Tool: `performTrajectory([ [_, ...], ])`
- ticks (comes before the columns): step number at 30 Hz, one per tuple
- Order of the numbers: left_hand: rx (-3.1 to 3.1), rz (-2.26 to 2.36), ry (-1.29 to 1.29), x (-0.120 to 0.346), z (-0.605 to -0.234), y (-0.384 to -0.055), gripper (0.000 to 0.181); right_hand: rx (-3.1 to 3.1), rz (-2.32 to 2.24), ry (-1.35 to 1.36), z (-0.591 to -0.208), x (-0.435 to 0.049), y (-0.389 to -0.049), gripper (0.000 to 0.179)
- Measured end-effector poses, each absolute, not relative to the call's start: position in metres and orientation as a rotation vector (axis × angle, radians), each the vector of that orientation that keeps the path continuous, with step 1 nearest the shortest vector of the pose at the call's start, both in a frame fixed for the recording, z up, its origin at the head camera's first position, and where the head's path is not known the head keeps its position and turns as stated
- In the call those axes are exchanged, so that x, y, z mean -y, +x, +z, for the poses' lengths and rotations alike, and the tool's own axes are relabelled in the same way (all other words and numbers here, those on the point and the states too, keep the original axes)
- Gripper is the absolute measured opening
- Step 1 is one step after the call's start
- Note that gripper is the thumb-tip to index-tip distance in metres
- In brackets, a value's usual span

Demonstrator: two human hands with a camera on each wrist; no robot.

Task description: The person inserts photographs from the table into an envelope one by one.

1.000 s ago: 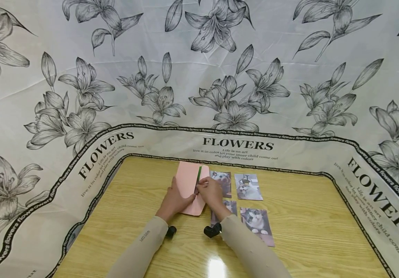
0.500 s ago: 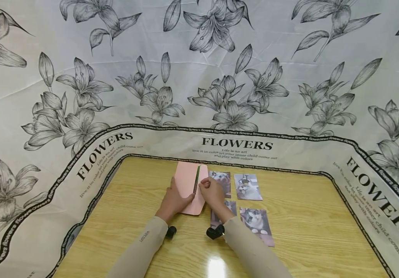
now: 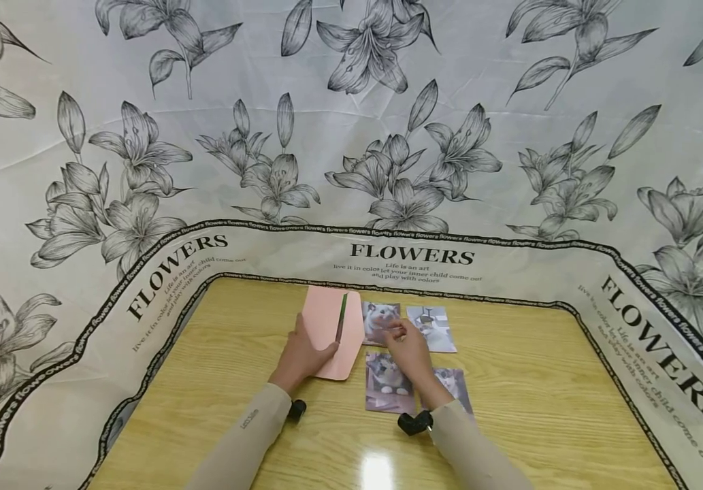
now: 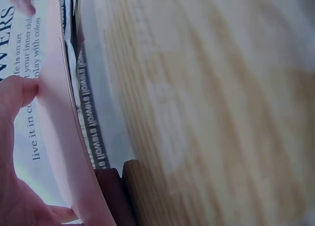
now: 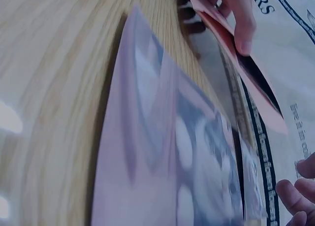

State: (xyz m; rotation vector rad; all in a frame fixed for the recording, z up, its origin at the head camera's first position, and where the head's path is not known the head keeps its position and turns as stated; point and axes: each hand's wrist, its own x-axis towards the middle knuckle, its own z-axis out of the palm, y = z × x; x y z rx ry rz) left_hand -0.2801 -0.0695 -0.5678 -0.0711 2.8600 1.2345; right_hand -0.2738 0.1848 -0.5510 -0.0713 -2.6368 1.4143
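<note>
My left hand (image 3: 304,352) grips a pink envelope (image 3: 324,320) by its left and near side, the thumb lying across its face. The envelope's flap side points right, and a green-and-dark strip (image 3: 341,316) shows along its mouth. In the right wrist view that mouth gapes dark beside the left thumb. My right hand (image 3: 412,354) hovers over the photos, fingers loosely curled, and I see nothing between them. Beneath its fingertips is a hamster-like animal photo (image 3: 378,318). A cat photo (image 3: 390,384) lies nearer, left of the wrist.
Another animal photo (image 3: 435,333) lies at the back right, partly behind the right hand. A further cat photo (image 3: 456,386) is partly covered by the right wrist. The wooden table (image 3: 547,388) ends at a flower-printed cloth (image 3: 412,269) behind and at both sides.
My right hand has left the envelope's mouth and moved right, over the photos, uncovering the near-left cat photo. The left hand keeps its hold, and the envelope's flap side is now fully visible.
</note>
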Motion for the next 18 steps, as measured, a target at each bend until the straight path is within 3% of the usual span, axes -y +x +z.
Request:
performTrajectory([
  [10, -2.847, 1.237, -0.072, 0.069, -0.57, -0.283, 0.123, 2.681, 1.226, -0.169, -0.555, -0.244, -0.272, 0.037],
  [18, -2.851, 1.231, -0.079, 0.069, -0.57, -0.282, 0.123, 2.753, 0.981, -0.237, -0.558, -0.275, -0.275, 0.055],
])
